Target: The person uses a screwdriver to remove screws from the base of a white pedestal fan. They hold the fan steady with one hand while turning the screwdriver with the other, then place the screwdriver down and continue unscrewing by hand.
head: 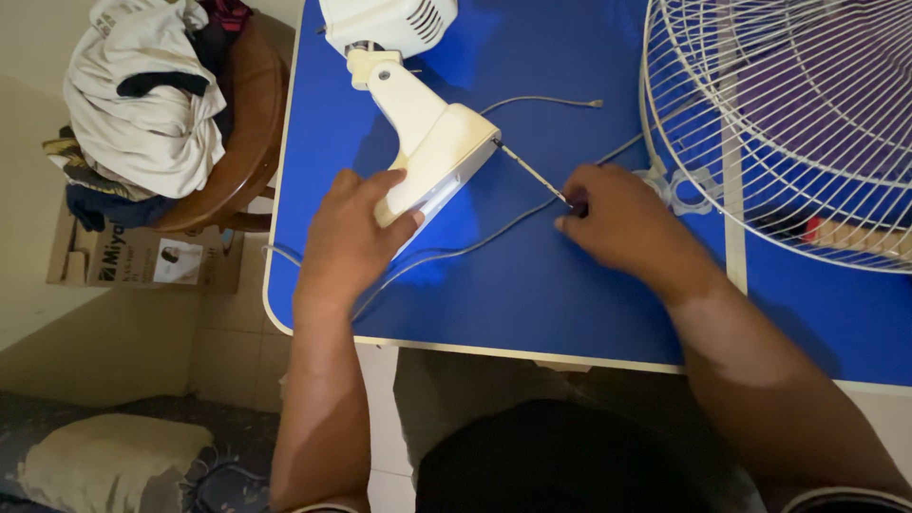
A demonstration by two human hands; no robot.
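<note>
Cream fan neck (432, 152) (glossy, wedge-shaped) under left hand (351, 237), screwdriver (534, 174) at its end

You hold a thin, shiny metal screwdriver (532, 173) against smooth cream plastic, the fan body (432, 152). The blue table (532, 285) looks smooth and a bit shiny. The fan grille (760, 114) is thin white wire. The round stool (249, 133) is glossy brown wood under soft cloth.

A cream plastic fan body (418, 133) lies on its side, its motor housing toward 12 o'clock and its flat base end toward 5 o'clock. A slim metal-shafted screwdriver (532, 171) lies nearly level, its tip at the base's 3 o'clock edge, its dark handle at 4 o'clock. A thin grey cord (475, 242) trails from 2 o'clock to 8 o'clock beneath them.
</note>
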